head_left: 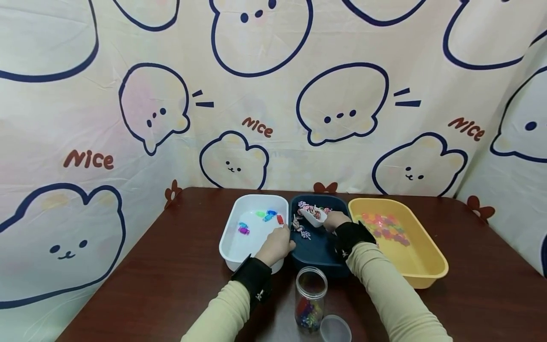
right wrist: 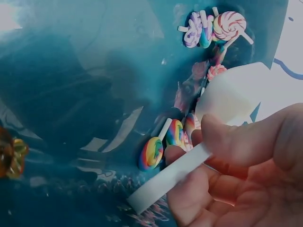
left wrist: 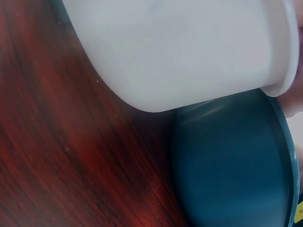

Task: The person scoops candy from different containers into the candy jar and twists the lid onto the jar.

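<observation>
My right hand [head_left: 336, 221] pinches the handle of a white scoop [right wrist: 165, 182] between thumb and fingers. The scoop's bowl lies among candy-like lollipop pieces [right wrist: 229, 26], some swirled red and white, others rainbow, in the dark blue tub [head_left: 318, 251]. My left hand [head_left: 277, 244] grips the rim where the white tub [head_left: 232, 237] meets the blue one; its fingertips are mostly hidden. Several small coloured pieces [head_left: 269, 216] lie in the white tub. In front of the blue tub, a clear jar [head_left: 311, 299] stands upright without its lid, with coloured pieces at the bottom.
A yellow tub [head_left: 427, 256] with translucent pink and orange pieces [head_left: 386, 228] stands right of the blue tub. A clear round lid [head_left: 335, 328] lies beside the jar on the brown table [head_left: 141, 289]. Behind hangs a patterned cloth [head_left: 282, 109].
</observation>
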